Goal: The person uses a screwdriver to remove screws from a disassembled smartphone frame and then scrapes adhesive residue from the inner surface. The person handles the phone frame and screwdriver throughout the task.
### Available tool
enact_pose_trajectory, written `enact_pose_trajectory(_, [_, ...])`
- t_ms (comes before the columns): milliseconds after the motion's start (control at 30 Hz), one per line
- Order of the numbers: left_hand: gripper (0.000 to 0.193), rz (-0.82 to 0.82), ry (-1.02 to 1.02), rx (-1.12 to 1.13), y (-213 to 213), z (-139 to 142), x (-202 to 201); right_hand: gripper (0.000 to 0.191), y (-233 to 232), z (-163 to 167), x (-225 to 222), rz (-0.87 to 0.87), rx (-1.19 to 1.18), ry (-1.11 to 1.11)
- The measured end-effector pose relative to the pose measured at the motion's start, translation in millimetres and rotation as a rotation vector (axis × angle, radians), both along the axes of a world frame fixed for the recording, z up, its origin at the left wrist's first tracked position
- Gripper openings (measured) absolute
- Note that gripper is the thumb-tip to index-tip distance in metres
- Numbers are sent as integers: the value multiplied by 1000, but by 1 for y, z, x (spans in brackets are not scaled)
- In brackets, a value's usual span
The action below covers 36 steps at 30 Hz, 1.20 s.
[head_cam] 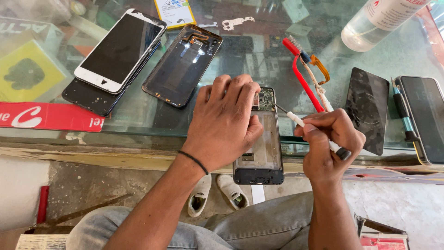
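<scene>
Opened phone frame (259,148) lay on the glass counter (138,122) edge, likely light, thin, fragile; best held by its side rails | left hand (224,122) pressed closed on it | right hand (330,136) clamped a white screwdriver (305,125), tip at the frame's top circuit board (265,98) | red-handled brush (303,78) beyond it.

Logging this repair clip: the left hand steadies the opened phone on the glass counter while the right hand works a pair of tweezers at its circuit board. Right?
Not quite. In the head view the right hand holds a white-handled screwdriver, not tweezers. The left hand does steady the opened phone on the glass counter.
</scene>
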<state>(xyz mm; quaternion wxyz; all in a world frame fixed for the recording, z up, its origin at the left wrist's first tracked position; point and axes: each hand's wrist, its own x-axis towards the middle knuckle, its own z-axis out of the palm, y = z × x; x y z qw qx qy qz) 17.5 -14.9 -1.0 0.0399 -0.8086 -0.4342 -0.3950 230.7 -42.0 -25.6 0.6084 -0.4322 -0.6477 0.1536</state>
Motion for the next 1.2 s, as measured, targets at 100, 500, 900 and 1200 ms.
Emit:
enact_pose_trajectory(100, [41, -3, -9, 0, 0, 0, 0, 9, 0, 0, 0, 6, 12, -33])
enact_pose_trajectory(500, [41, 1, 7, -5, -1, 1, 0, 9, -1, 0, 1, -7, 17, 0])
enact_pose_trajectory(900, [42, 0, -4, -12, 0, 1, 1, 13, 2, -11, 7, 53, 15, 262])
enact_pose_trajectory(1200, [43, 10, -31, -44, 1, 2, 1, 48, -20, -32, -19, 38, 268, 247])
